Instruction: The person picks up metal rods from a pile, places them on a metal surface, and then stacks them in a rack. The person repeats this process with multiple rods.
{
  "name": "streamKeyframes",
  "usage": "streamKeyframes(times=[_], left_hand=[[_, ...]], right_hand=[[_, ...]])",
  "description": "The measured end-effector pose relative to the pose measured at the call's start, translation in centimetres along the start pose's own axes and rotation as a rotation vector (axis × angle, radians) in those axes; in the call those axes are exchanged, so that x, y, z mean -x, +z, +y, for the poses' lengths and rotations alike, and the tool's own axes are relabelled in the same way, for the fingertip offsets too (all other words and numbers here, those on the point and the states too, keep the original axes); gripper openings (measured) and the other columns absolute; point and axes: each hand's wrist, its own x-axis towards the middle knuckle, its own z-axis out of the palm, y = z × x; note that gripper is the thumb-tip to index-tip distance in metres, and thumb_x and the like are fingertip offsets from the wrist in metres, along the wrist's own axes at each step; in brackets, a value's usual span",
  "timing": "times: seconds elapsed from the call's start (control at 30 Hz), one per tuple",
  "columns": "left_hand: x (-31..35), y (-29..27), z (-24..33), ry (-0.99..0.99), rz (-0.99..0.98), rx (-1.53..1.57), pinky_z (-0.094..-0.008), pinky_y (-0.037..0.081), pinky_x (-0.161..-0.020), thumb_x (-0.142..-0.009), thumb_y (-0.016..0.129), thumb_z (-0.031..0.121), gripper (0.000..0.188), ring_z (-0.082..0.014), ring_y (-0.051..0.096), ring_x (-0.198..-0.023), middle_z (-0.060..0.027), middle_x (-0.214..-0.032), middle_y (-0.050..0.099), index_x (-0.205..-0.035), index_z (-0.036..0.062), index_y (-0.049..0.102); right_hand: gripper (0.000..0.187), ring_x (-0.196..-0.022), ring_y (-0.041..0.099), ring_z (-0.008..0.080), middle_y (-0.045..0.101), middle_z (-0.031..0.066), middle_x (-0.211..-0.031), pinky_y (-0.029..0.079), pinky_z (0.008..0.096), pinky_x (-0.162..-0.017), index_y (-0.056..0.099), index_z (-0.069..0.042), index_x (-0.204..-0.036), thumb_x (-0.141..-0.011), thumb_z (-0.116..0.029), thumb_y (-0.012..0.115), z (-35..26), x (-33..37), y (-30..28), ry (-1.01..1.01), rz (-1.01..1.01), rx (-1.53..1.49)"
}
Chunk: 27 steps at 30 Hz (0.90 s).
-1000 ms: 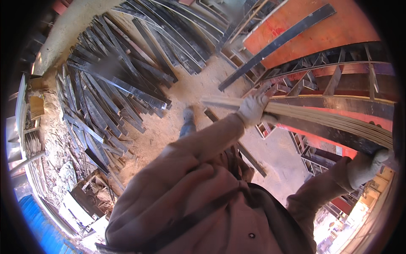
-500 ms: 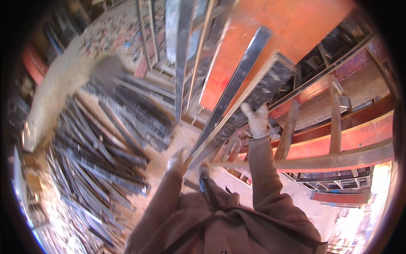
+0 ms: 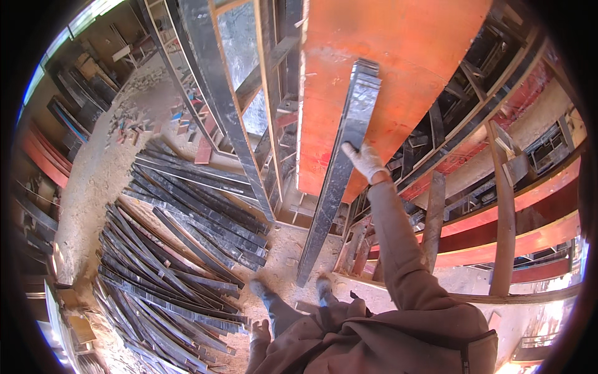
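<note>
A bundle of long black planks leans against an orange panel. Its lower end meets the sandy floor just ahead of my feet. My right hand, in a white glove, grips the bundle's right side around mid-length, the thumb lying across its face; the other fingers are partly hidden. Down at my left side, apart from the planks, hangs my left hand, also gloved. It holds nothing visible, and its fingers look loosely extended.
Many black strips lie in a heap on the floor to my left. Dark upright frames stand ahead. To the right is a wooden rack with curved red boards. Small offcuts litter the far left floor.
The black planks, spread apart and tilted before, now lie together against the orange panel. My left hand has left their lower end and dropped to my side; my right hand stays on them.
</note>
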Motion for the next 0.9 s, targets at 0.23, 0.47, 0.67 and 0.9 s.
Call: streamKeyframes(times=[0.23, 0.47, 0.67, 0.9], left_hand=[[-6.8, -5.1, 4.2, 0.001, -0.322, 0.08, -0.0486, 0.042, -0.116, -0.102, 0.055, 0.062, 0.081, -0.0441, 0.05, -0.142, -0.0314, -0.151, 0.052, -0.156, 0.0037, 0.041], [-7.9, -10.3, 0.4, -0.04, -0.315, 0.109, -0.0501, 0.048, -0.111, -0.099, 0.059, 0.065, 0.076, -0.0421, 0.059, -0.133, -0.0267, -0.142, 0.062, -0.147, 0.0057, 0.055], [-10.1, -8.8, -2.8, -0.108, -0.355, -0.001, -0.0517, 0.047, -0.111, -0.097, 0.063, 0.06, 0.066, -0.0442, 0.059, -0.131, -0.0252, -0.134, 0.067, -0.141, 0.0109, 0.061], [-15.1, -5.9, -7.1, 0.006, -0.089, -0.069, -0.052, 0.056, -0.086, -0.089, 0.074, 0.05, 0.047, -0.0384, 0.07, -0.097, -0.0147, -0.105, 0.074, -0.117, 0.0128, 0.072]], right_hand=[[0.046, -0.103, 0.071, 0.046, 0.074, 0.0231, -0.11, 0.054, 0.058, -0.089, 0.058, -0.011, -0.142, -0.103, -0.035, 0.055, 2.8, 2.4, -7.2, -0.038, -0.381, 0.628], [0.035, -0.088, 0.071, 0.042, 0.073, 0.0212, -0.095, 0.056, 0.0535, -0.076, 0.059, -0.01, -0.123, -0.094, -0.026, 0.071, -5.2, 20.1, 9.3, -0.235, -0.17, 0.343], [0.059, -0.086, 0.074, 0.0372, 0.077, 0.017, -0.093, 0.058, 0.0498, -0.077, 0.066, -0.005, -0.116, -0.083, -0.05, 0.084, -2.3, 32.9, 32.3, -0.018, -0.765, 0.333], [0.112, -0.114, 0.069, 0.0371, 0.068, 0.0242, -0.129, 0.054, 0.047, -0.101, 0.038, 0.003, -0.154, -0.074, -0.058, 0.088, 5.0, 28.1, 60.0, -0.185, -0.896, 0.667]])
